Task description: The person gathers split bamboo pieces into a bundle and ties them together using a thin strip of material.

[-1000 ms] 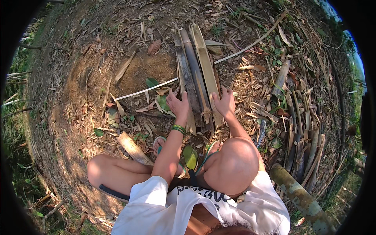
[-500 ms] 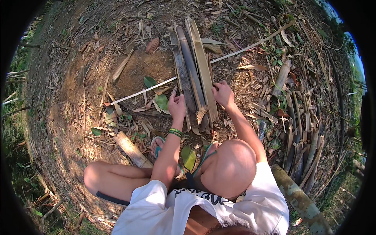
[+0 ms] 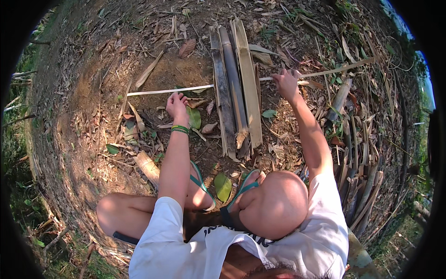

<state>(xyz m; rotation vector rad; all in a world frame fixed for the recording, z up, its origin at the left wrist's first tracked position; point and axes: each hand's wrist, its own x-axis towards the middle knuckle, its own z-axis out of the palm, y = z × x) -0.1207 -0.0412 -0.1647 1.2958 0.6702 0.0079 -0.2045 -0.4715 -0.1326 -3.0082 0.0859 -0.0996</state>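
Several long split bamboo pieces (image 3: 251,97) lie side by side on the ground ahead of me, some dark and some pale tan. A thin pale strip (image 3: 148,92), like split bamboo, runs crosswise beneath them and sticks out on both sides. My left hand (image 3: 177,107), a green band at its wrist, has its fingers bent together against the strip's near edge, left of the pile. On the other side, my right hand (image 3: 286,86) closes over the strip, its fingers hiding a short stretch of it. Neither hand touches the bamboo pieces.
More bamboo pieces (image 3: 364,186) are heaped at the right, near a thicker bamboo length (image 3: 338,100). A cut bamboo piece (image 3: 147,167) lies by my left foot. Dry leaves cover the soil, and a large green leaf (image 3: 223,187) sits between my sandalled feet.
Both hands have left the sides of the bamboo pile and moved outward to the strip. The strip has turned: its left end is farther away, its right end nearer.
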